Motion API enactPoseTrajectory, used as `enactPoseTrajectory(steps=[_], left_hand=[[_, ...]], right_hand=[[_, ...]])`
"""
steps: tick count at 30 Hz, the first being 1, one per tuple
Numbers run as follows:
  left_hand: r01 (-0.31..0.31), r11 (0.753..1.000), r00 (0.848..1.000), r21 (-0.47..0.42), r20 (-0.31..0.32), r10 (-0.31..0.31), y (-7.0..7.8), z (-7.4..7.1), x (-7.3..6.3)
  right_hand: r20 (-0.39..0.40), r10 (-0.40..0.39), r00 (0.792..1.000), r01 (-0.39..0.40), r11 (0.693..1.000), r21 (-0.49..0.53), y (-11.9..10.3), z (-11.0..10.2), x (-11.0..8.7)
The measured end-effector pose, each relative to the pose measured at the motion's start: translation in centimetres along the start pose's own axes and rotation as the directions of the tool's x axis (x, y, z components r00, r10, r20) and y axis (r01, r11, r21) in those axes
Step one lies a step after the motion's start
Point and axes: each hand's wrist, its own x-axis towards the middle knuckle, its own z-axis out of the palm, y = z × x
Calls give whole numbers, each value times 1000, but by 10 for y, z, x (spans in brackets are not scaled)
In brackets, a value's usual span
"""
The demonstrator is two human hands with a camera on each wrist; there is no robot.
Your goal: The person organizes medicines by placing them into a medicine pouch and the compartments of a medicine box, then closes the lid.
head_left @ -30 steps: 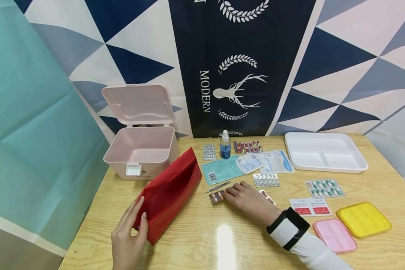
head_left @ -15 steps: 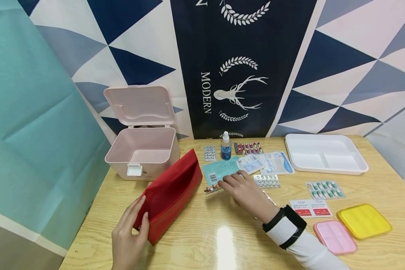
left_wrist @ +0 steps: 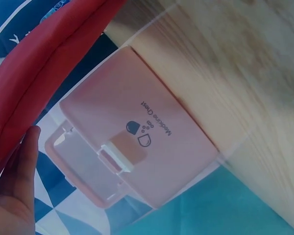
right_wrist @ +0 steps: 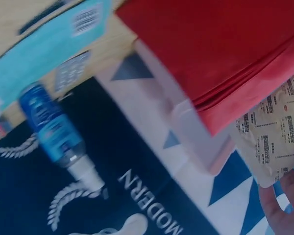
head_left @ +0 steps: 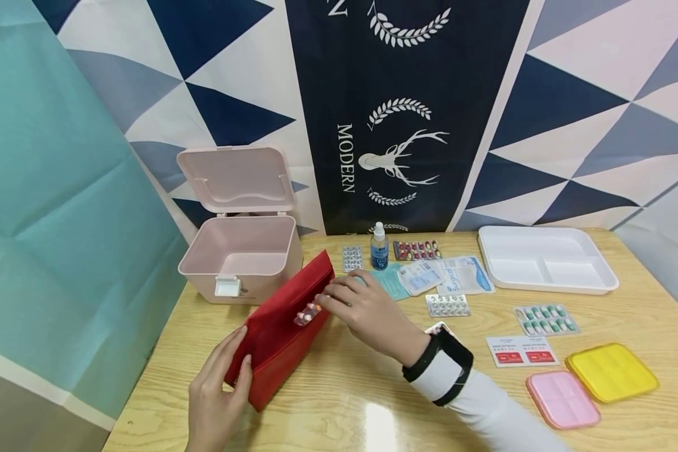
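My left hand [head_left: 217, 380] grips the near end of a red zip pouch [head_left: 279, 370], its thumb at the edge of the gaping mouth. My right hand [head_left: 367, 314] pinches a small blister pack of capsules [head_left: 307, 314] over that mouth. In the right wrist view, the printed foil back of the blister pack [right_wrist: 272, 134] overlaps the edge of the red pouch [right_wrist: 225, 44]. The left wrist view shows my left fingers [left_wrist: 27, 161] against the pouch. The inside of the pouch is mostly hidden.
A pink medicine chest [head_left: 240, 263] stands lid-up behind the pouch. Several blister packs [head_left: 448, 305], a spray bottle [head_left: 379, 248] and packets [head_left: 420, 276] lie beyond my right hand. A white tray [head_left: 548, 285], yellow case [head_left: 613, 371] and pink case [head_left: 563, 400] sit right.
My right hand has picked the capsule blister pack up from the table and carried it left to the pouch's mouth. My left hand keeps its grip on the pouch.
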Motion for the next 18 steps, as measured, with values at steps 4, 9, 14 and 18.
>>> enactPoseTrajectory(steps=[4, 9, 14, 18], left_hand=[[-14, 1000, 1000, -14, -7, 14, 0, 0, 2], [71, 997, 994, 13, 88, -72, 3, -5, 6], [80, 997, 984, -6, 159, -78, 1, -11, 20], [155, 984, 946, -89, 300, -122, -5, -17, 37]], right_hand=[[40, -54, 998, 53, 998, 26, -7, 9, 11], [118, -107, 987, 104, 994, 31, -9, 25, 15], [220, -111, 969, 99, 993, 67, -10, 32, 14], [297, -116, 948, 97, 992, 76, -11, 34, 14]])
